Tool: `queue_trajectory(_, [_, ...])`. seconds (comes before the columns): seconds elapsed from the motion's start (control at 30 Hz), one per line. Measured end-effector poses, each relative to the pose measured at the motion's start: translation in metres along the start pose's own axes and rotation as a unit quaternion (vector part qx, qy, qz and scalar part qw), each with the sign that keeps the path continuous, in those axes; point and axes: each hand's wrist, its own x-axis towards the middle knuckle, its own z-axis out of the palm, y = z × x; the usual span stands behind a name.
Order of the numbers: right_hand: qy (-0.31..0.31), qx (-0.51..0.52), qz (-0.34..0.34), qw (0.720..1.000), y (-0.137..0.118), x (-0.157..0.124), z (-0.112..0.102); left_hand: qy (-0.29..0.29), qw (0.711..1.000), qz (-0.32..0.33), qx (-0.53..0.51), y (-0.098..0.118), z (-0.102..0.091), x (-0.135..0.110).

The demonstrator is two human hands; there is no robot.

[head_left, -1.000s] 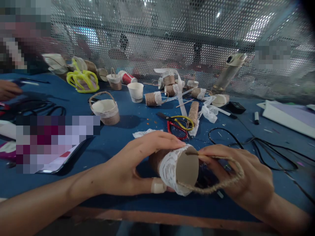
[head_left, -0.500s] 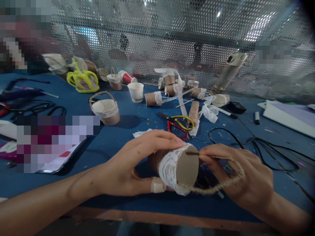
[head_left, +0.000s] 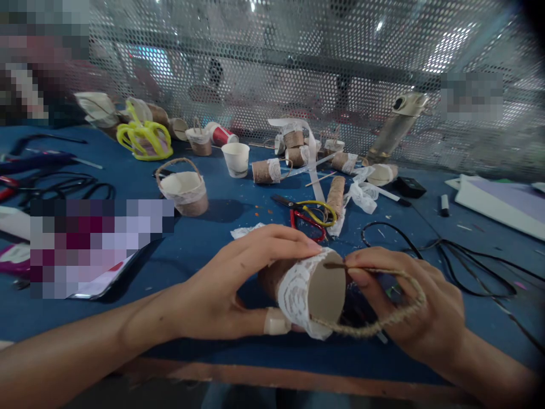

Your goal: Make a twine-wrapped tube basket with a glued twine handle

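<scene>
A paper cup (head_left: 326, 292) wrapped in brown twine, with white lace round its rim, lies on its side with its mouth to the right. My left hand (head_left: 251, 284) grips it, fingers on top and the bandaged thumb beneath. My right hand (head_left: 409, 307) pinches a braided twine handle (head_left: 370, 328) near one end, and that end reaches inside the upper rim. The handle's other end meets the lower rim, and the rest bows out to the right. Just beyond the cup lie scissors (head_left: 313, 213) with one red and one yellow loop.
Behind stand a finished basket (head_left: 189, 196), a plain white cup (head_left: 236, 159), a yellow crown-shaped piece (head_left: 147, 142) and several twine-wrapped cups. A phone (head_left: 106, 278) lies at left, black cables (head_left: 460, 258) at right. A perforated metal screen (head_left: 264, 62) closes off the back.
Both hands and the cup sit very slightly further right in view. The grip on the cup and the pinch on the handle look the same.
</scene>
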Motion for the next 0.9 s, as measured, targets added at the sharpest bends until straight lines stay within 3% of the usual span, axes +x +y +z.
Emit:
queue_trajectory(0.3, [-0.036, 0.064, 0.107, 0.992, -0.008, 0.003, 0.004, 0.0, 0.997, 0.034, 0.064, 0.002, 0.004, 0.0])
queue_trajectory(0.9, [-0.053, 0.136, 0.112, 0.983, -0.013, 0.007, 0.002, 0.014, 0.986, 0.086, 0.145, 0.005, 0.015, 0.003])
